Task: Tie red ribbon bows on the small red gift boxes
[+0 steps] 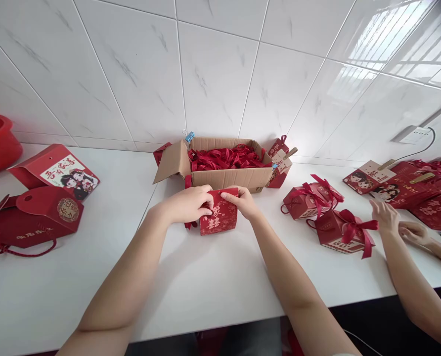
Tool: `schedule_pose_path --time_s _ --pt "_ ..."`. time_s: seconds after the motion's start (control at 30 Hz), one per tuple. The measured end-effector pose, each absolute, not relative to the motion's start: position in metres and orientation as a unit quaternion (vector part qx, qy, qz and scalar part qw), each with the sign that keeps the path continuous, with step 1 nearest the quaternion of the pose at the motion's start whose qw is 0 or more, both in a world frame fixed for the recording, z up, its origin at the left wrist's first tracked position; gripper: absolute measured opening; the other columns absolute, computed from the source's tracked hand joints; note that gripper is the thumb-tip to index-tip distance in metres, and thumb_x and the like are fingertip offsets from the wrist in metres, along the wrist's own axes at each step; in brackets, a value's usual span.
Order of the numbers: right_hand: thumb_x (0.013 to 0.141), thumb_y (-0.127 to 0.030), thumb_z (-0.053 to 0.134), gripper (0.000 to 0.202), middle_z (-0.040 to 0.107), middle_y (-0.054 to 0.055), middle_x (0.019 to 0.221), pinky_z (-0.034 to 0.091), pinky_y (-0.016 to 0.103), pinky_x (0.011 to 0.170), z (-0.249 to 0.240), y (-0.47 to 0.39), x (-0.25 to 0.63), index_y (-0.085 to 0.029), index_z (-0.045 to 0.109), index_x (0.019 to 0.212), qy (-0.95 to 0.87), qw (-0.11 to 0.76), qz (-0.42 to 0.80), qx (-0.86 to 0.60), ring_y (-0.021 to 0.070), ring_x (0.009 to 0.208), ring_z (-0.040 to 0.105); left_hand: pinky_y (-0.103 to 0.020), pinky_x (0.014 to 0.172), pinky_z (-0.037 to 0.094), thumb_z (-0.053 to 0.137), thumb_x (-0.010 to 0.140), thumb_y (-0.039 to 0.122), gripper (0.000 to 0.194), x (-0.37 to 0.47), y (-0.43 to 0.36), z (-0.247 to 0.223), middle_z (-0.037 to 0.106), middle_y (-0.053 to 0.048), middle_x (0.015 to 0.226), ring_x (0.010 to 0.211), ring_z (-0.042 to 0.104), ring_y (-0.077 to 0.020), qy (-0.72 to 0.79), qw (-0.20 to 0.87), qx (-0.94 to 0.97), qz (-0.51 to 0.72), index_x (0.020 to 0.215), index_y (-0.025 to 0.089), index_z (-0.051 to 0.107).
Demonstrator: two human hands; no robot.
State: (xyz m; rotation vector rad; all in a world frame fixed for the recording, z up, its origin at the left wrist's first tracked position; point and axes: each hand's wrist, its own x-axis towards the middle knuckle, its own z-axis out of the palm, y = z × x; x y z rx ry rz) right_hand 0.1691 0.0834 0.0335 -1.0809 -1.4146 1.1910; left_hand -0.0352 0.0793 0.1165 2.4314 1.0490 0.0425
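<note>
Left hand [194,203] and right hand [244,201] gripped red printed cardboard box [226,217], apparently untied; two red ribbon-tied cardboard boxes [328,233] looked finished.

Bare forearms [127,282] — R arm [298,282] w/ pale sleeve-edge [345,354]

We are seeing red upon red — broken by brown and white.
The small box [224,222] is showing us paler characters on red, crimson ribbons [228,158] are filling a plain brown carton [231,178], and white wall tiles [216,94] are carrying grey veins.
</note>
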Motion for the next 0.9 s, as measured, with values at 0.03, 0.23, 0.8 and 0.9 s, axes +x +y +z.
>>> schedule_pose_path --time_s 0.03,0.23,0.8,0.9 --pt "0.067 -0.054 0.072 0.040 0.065 0.001 0.071 0.048 0.027 0.062 0.031 0.084 0.166 -0.016 0.066 0.077 -0.575 0.493 0.479 -0.445 0.0134 0.064 0.058 -0.028 0.057 0.044 0.048 0.085 0.029 0.016 -0.036 0.079 0.118 0.055 -0.003 0.115 0.072 0.058 -0.0151 0.384 0.238 0.892 0.030 0.079 0.022 0.061" --pt "0.068 -0.054 0.072 0.041 0.059 0.000 0.064 0.043 0.025 0.054 0.050 0.076 0.163 -0.017 0.055 0.065 -0.540 0.551 0.438 -0.462 0.0121 0.057 0.052 -0.036 0.092 0.044 0.052 0.089 0.031 0.016 -0.038 0.069 0.133 0.055 -0.006 0.113 0.112 0.050 -0.0233 0.340 0.133 0.894 0.260 0.083 0.021 0.062" --pt "0.085 -0.036 0.061 0.027 0.050 -0.003 0.055 0.036 0.024 0.050 0.113 0.015 0.159 -0.018 0.056 0.066 -0.639 0.578 0.226 -0.454 0.0089 0.052 0.042 -0.022 0.044 0.052 0.073 0.077 0.034 0.014 -0.027 0.038 0.146 0.070 0.000 0.069 0.052 0.063 -0.0123 0.351 0.412 0.717 0.438 0.081 0.021 0.068" --pt "0.085 -0.029 0.061 0.019 0.055 -0.003 0.057 0.038 0.024 0.049 0.120 0.006 0.158 -0.019 0.059 0.069 -0.661 0.596 0.160 -0.427 0.0091 0.051 0.046 -0.024 0.053 0.058 0.069 0.081 0.028 0.005 -0.027 0.030 0.147 0.072 -0.001 0.081 0.064 0.067 -0.0140 0.272 0.335 0.773 0.465 0.079 0.024 0.069"
